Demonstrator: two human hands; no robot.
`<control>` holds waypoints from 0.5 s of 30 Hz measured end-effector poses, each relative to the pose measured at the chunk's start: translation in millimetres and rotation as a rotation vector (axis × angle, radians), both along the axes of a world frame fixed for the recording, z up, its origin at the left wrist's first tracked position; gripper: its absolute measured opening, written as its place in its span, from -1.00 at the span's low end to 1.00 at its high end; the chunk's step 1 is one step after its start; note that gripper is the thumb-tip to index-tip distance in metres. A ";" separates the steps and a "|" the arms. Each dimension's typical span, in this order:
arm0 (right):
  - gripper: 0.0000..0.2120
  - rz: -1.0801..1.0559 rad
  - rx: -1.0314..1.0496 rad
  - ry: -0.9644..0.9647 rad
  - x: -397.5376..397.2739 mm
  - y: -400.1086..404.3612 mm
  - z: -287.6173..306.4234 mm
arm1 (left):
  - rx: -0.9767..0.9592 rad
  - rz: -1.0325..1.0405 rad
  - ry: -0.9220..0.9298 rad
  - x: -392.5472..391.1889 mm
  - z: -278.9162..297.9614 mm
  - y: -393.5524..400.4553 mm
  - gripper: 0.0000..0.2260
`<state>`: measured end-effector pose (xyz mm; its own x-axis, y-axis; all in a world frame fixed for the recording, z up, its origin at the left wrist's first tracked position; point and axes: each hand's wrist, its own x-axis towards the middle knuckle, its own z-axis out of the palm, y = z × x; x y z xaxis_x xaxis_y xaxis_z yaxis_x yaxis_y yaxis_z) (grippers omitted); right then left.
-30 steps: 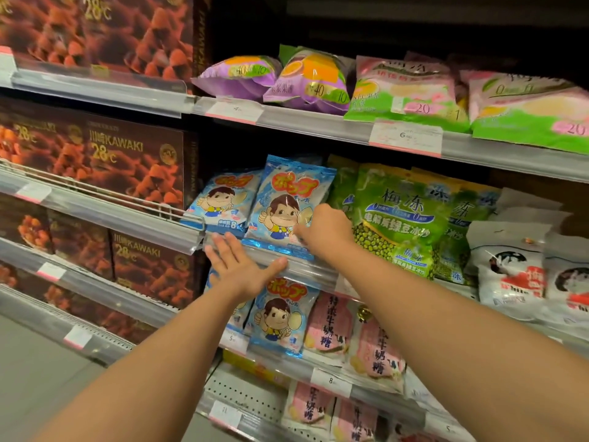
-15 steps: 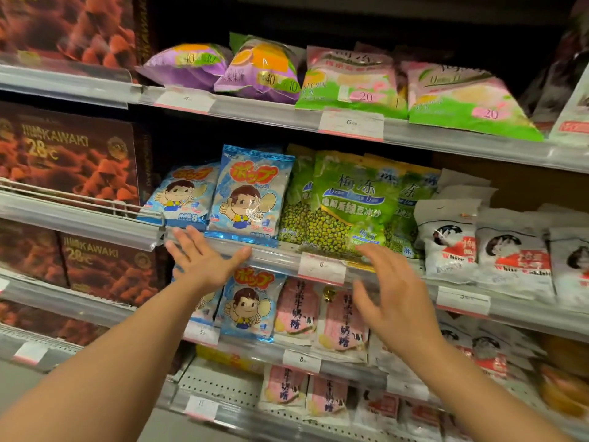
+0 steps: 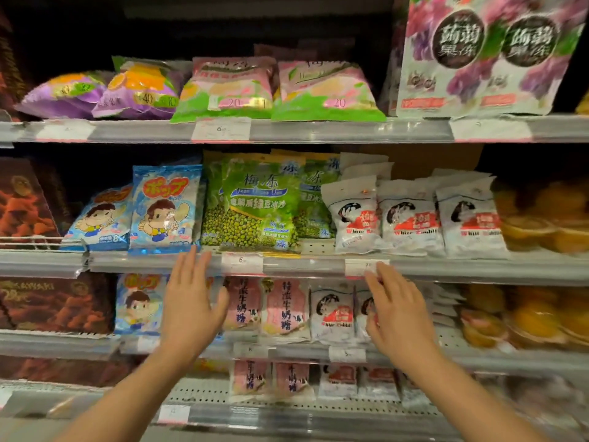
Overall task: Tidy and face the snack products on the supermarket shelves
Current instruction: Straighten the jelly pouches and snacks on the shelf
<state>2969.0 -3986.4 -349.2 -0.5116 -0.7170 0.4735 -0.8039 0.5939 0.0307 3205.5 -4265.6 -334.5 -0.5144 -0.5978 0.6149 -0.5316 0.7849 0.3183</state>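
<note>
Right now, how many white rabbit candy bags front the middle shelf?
3, side by side right of the green bean bags: left, middle, right. More bags stand behind them, mostly hidden.

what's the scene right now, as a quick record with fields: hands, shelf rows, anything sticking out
left hand: open, fingers straight, raised before the middle shelf edge, holding nothing
right hand: open, fingertips near a price tag; contact unclear
middle row: blue cartoon bags, green mung bean bags, white rabbit bags
top row: purple bags, pink-green bags
sticking out: front green bag overhangs the edge
</note>
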 end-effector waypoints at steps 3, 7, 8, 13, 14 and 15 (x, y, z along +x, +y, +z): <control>-0.09 -0.004 0.014 -0.010 -0.9 -1.0 -10.9 | -0.121 -0.119 -0.127 -49.2 -14.5 47.8 -0.27; -0.07 -0.028 0.023 -0.014 -3.0 -6.3 -2.9 | -0.098 -0.151 -0.189 -87.8 -30.6 71.3 -0.25; -0.08 -0.029 0.027 -0.013 -3.8 -7.5 -0.4 | -0.091 -0.140 -0.189 -92.2 -33.7 74.9 -0.23; -0.07 -0.017 0.150 -0.153 0.9 -3.5 19.9 | -0.004 -0.140 -0.318 -93.3 -21.7 83.2 -0.14; -0.05 -0.024 0.179 -0.188 2.4 -2.2 25.4 | 0.021 -0.146 -0.364 -90.1 -14.7 85.2 -0.14; -0.04 -0.027 0.221 -0.232 5.3 -1.8 31.0 | 0.059 -0.138 -0.428 -85.8 -8.3 89.3 -0.13</control>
<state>2974.3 -3988.3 -318.2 -0.6081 -0.7740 0.1764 -0.7885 0.6147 -0.0209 3119.8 -4176.3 -342.8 -0.7923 -0.5336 0.2959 -0.5169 0.8447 0.1392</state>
